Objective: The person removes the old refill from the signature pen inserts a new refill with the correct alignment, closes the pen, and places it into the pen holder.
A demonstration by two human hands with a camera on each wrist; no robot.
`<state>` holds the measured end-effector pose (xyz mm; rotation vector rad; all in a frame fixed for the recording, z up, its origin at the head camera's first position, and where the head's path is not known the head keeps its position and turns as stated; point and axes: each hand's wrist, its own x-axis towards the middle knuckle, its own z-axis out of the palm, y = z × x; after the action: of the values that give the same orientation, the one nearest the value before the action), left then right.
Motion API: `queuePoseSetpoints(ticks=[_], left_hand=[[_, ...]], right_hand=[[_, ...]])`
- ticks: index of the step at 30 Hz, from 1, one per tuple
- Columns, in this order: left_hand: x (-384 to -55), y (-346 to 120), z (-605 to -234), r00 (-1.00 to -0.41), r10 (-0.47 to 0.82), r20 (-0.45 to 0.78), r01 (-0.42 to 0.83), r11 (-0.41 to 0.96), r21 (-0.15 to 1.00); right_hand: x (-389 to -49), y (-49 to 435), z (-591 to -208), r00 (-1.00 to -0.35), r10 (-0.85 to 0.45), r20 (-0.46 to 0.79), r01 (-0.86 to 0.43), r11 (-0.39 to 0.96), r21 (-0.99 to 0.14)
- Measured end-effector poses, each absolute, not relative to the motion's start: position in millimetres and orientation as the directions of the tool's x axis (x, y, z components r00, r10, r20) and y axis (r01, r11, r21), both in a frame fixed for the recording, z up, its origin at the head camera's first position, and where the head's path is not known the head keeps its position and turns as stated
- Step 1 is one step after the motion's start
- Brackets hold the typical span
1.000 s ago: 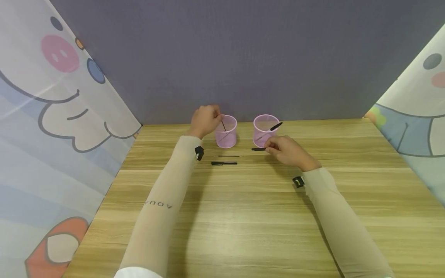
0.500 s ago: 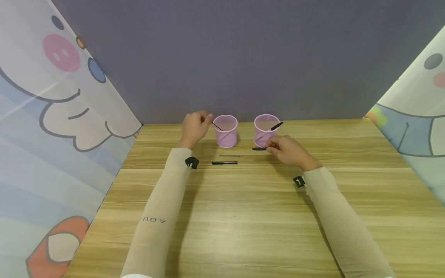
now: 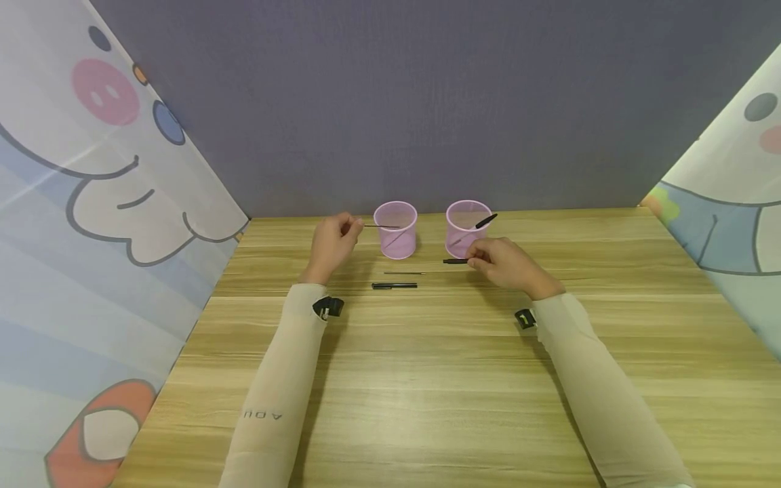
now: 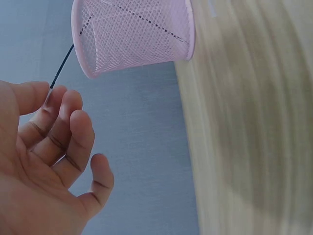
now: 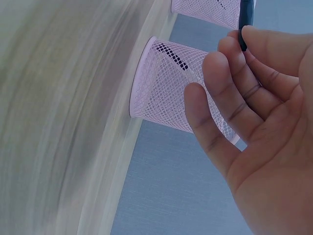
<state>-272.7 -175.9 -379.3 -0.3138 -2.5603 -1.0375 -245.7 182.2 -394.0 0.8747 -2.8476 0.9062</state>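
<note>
My left hand pinches a thin dark stick like a pen refill between thumb and forefinger, with its other fingers loosely curled. The stick lies nearly level, its far end over the mouth of the left pink mesh cup. Another thin dark stick leans inside that cup. My right hand pinches a short black pen part, perhaps a cap, in front of the right pink mesh cup; the fingers cover its right end. A black-ended pen leans in the right cup.
On the wooden table, a thin refill-like stick lies in front of the left cup. Nearer is a black pen. A grey wall stands close behind the cups, with cartoon-printed curtains at both sides.
My left hand has moved left, down and towards me from above the left cup, and the stick it holds has swung from steep to nearly level. The right hand stays put.
</note>
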Motion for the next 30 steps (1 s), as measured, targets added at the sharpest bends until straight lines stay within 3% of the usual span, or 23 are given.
queuePoseSetpoints(ticks=[18,30], left_hand=[[-261.0,-178.9,-396.7,-0.967,0.143,0.209,0.253,0.564,0.786],[-262.2,-172.6,-409.0,-0.959,0.264,0.102,0.241,0.576,0.781]], right_hand=[[-244.7,181.3,-392.0,-0.845,-0.502,0.186,-0.517,0.674,-0.528],[-245.0,181.5,-391.9,-0.844,-0.502,0.19,-0.521,0.68,-0.517]])
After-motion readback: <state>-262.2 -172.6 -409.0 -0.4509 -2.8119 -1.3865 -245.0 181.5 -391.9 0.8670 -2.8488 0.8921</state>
